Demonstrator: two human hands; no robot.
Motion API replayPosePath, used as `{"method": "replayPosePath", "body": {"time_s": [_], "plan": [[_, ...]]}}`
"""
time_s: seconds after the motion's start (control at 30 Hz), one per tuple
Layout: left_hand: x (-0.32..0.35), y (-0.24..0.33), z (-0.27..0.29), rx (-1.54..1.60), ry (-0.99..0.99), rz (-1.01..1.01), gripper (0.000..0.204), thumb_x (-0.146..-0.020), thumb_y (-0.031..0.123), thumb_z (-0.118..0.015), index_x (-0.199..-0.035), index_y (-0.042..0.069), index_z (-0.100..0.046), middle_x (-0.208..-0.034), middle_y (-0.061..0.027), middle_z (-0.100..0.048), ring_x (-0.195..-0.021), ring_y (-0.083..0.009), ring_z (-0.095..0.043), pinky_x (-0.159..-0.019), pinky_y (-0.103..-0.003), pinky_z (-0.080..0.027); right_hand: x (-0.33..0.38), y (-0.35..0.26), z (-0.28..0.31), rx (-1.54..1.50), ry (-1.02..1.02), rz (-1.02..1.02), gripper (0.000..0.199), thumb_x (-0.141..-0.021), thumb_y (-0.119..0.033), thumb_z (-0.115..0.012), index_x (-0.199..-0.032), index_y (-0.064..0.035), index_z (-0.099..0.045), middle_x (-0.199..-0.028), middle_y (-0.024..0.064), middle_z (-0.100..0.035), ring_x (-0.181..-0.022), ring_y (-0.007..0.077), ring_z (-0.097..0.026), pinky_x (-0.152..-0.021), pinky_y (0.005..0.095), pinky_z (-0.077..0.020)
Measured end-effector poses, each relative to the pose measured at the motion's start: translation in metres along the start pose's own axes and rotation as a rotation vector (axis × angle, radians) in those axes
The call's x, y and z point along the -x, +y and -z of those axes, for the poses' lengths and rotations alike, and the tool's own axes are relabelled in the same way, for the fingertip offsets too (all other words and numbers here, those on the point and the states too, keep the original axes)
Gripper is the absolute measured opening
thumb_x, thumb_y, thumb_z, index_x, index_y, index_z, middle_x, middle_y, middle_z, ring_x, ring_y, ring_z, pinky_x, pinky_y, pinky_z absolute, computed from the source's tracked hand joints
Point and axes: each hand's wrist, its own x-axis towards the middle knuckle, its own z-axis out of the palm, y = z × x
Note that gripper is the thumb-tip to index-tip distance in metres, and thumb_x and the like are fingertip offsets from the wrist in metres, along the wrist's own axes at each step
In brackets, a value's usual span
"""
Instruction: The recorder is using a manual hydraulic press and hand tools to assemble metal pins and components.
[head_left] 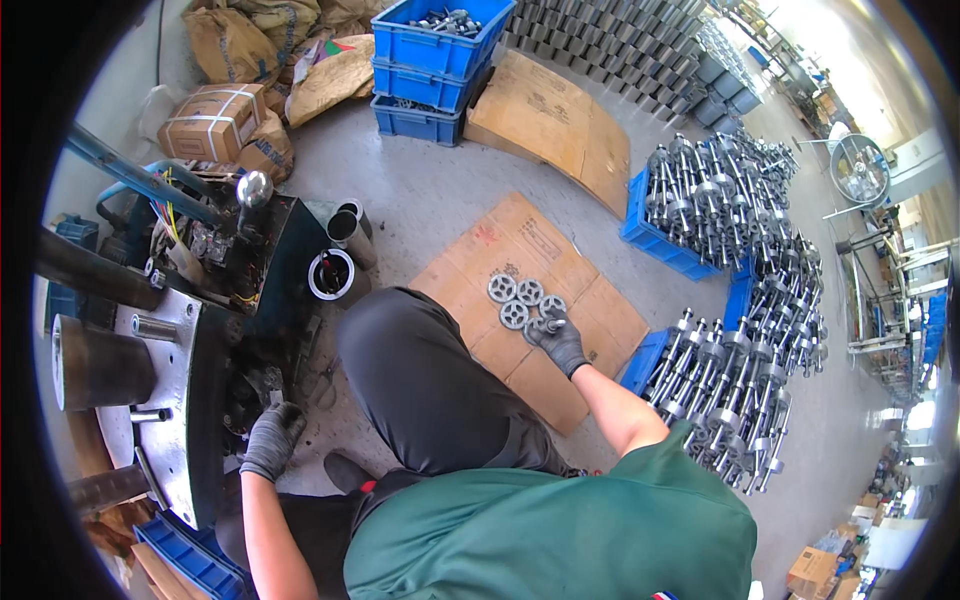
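Note:
My right hand (560, 345), in a dark grey glove, reaches down to a small group of round, spoked metal discs (514, 315) lying on a flat cardboard sheet (480, 245). Its fingers are closed at the edge of the group, on a disc they partly cover. In a similar glove, my left hand (273, 440) is low beside the press-like machine (190, 420). Those fingers are curled near a small pale metal piece (277, 397); what they grip, if anything, is too small to make out.
Left of my knee stand metal cylinders (348, 228), one with dark contents. Stacked blue crates (425, 55) and a bent cardboard sheet (550, 120) lie ahead. Crates heaped with metal shafts (720, 390) line the right side. Rows of metal cylinders (610, 50) stand far back.

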Motion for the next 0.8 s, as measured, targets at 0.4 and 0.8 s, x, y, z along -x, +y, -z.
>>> {"method": "replayPosePath", "body": {"time_s": [0.4, 0.8], "plan": [[0.006, -0.012, -0.003, -0.103, -0.037, 0.070, 0.031, -0.090, 0.026, -0.074, -0.110, 0.003, -0.074, -0.102, -0.0212, -0.074, -0.099, -0.0398, -0.071, -0.090, -0.047, -0.055, -0.058, 0.044, 0.030, 1.710, 0.645, 0.679, 0.051, -0.087, -0.040, -0.064, -0.125, -0.0060, -0.068, -0.125, 0.0113, -0.073, -0.114, 0.0258, -0.068, -0.104, 0.0367, -0.0505], [-0.001, -0.005, -0.001, -0.206, -0.128, 0.122, 0.038, -0.092, 0.040, -0.071, -0.115, 0.009, -0.075, -0.109, -0.0217, -0.073, -0.105, -0.0405, -0.069, -0.094, -0.050, -0.054, -0.025, 0.019, -0.007, 1.686, 0.609, 0.483, 0.077, -0.083, -0.030, -0.065, -0.154, -0.0066, -0.044, -0.145, 0.0183, -0.059, -0.135, 0.0322, -0.057, -0.113, 0.0369, -0.0468]]}}
